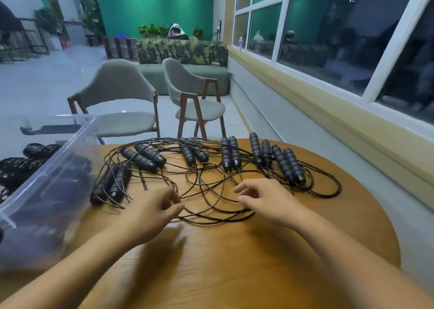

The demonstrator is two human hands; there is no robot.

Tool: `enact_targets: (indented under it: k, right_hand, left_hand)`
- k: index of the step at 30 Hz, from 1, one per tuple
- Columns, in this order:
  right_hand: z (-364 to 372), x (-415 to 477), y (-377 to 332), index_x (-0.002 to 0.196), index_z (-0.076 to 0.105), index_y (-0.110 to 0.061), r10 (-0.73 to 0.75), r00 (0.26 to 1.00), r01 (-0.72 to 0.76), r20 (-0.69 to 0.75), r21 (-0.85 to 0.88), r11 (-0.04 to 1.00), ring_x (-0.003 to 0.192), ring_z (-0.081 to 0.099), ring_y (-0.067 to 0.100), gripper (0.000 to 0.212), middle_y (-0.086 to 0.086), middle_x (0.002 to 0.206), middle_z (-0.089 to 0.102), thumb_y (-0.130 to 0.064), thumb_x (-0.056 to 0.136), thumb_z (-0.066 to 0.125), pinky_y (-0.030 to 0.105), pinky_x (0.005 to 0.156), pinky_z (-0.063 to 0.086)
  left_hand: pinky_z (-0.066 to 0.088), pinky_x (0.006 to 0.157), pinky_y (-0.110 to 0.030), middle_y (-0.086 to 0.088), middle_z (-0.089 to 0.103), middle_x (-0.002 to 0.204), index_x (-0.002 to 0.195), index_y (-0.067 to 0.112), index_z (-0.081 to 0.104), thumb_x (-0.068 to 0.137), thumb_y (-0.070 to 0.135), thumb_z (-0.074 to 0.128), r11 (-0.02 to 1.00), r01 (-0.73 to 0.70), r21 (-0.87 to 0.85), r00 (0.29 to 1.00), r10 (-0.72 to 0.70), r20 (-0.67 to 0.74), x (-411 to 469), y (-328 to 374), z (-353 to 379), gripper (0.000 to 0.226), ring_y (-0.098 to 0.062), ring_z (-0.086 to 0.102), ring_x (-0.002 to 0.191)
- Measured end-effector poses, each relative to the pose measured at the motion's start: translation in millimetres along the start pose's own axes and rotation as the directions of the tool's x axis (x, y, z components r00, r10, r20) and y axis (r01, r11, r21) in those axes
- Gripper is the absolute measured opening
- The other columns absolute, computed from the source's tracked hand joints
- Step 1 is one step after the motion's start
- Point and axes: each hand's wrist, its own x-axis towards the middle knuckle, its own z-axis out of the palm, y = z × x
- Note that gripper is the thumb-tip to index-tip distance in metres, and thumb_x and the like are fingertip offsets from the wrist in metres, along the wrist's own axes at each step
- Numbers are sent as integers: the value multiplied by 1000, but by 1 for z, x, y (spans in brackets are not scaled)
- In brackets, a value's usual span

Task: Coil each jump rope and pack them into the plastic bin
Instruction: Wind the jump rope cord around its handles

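Note:
Several jump ropes lie tangled across the round wooden table (234, 257); their thin dark cords (206, 191) loop over one another. Pairs of black ribbed handles (230, 154) lie in a row along the far side. A clear plastic bin (47, 167) stands at the left with dark coiled ropes inside. My left hand (152, 212) hovers over the near cords with fingers loosely curled, holding nothing that I can make out. My right hand (260, 200) is beside it, fingers relaxed above the cord loops.
Two grey chairs with wooden legs (122, 97) stand beyond the table. A wall with a window ledge (328, 111) runs along the right. A green sofa and plants stand further back, where a person sits.

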Motion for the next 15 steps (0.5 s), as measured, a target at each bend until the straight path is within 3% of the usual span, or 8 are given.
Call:
enact_targets:
  k: [2,8,15]
  right_hand:
    - [-6,8,13,125,73,-34,32,995,-32,-94,2,999,103,64,-3,22,-19,112,71,-33,104,67,16,84,52]
    - [-25,42,69,127,72,-25,154,892,-180,-425,-23,983,108,65,14,31,-7,119,69,-35,98,74,38,94,58]
    - [-26,65,128,136,58,-17,346,765,-465,-543,-95,880,127,50,31,68,8,134,58,-66,91,67,46,105,47]
  left_hand:
    - [52,69,-26,14,68,80,97,35,67,97,47,66,998,-25,52,1000,26,-6,-1,1,8,11,0,62,76]
    - [56,75,-32,15,67,81,97,37,65,96,50,66,996,-55,71,998,55,7,1,5,20,13,0,62,78]
    - [52,71,-24,15,68,78,97,38,65,97,51,64,992,-81,100,997,79,23,-2,9,22,13,1,62,76]
